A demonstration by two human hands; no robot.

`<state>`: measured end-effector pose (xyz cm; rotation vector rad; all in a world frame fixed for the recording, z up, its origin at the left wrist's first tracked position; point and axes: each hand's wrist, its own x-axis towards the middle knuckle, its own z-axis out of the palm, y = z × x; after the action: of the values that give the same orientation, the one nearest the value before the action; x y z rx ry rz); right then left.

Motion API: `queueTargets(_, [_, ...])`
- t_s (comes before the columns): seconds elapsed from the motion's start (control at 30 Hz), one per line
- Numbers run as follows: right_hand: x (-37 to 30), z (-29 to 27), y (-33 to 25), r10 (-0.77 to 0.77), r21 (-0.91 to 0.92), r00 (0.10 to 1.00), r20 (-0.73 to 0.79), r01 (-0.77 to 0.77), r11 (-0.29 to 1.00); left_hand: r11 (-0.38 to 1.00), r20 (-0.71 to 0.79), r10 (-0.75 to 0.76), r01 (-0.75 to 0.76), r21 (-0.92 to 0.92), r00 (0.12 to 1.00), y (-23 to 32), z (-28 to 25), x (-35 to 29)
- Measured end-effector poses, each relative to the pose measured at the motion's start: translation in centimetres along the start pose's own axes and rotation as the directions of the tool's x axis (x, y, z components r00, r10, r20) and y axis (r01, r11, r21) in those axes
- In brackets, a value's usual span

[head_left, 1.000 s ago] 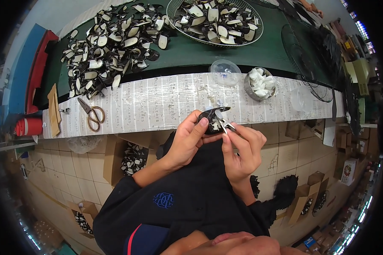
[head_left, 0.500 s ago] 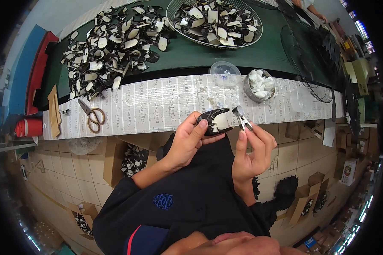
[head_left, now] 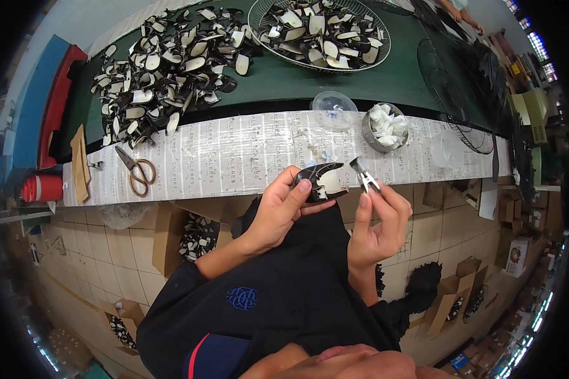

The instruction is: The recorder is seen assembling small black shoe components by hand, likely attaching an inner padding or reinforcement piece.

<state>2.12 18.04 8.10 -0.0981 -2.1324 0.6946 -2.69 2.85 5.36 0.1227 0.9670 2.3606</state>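
My left hand [head_left: 284, 205] is closed round a black, curved shoe heel [head_left: 329, 183] with a cream inner face, its thumb pressing on the black side. Just right of it, my right hand [head_left: 380, 221] pinches the silver handles of a small metal clip [head_left: 368, 182]. Something small and greyish sits in the clip's jaws; I cannot make out what it is. The clip and the heel are apart. Both hands are held at the near edge of the bench covering [head_left: 234, 155]. Beyond them stand a clear plastic dish [head_left: 334, 119] and a round tin [head_left: 384, 144] of white wads.
A heap of similar heels [head_left: 171, 69] covers the green table's far left, and a wire basket [head_left: 316, 66] holds more. Scissors [head_left: 140, 174] lie at left. Boxes [head_left: 171, 240] of pieces stand on the floor below. Another person's hands [head_left: 461, 16] show at the far right.
My right hand has shifted slightly to the right, and the clip now sits a little farther from the heel. My left hand and the heel have barely moved.
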Motion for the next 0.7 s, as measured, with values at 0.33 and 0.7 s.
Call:
queueTargets(0.33, [-0.3, -0.4, 0.6, 0.304, 0.531, 0.946, -0.108, -0.204, 0.822, 0.988, 0.069, -0.023, 0.012, 0.153, 0.997, 0.8, 0.0, -1.3])
queueTargets(0.7, [3.0, -0.3, 0.7, -0.002, 0.923, 0.933, 0.361, -0.357, -0.145, 0.968, 0.302, -0.210, 0.241, -0.067, 0.930, 4.5, 2.0, -2.9])
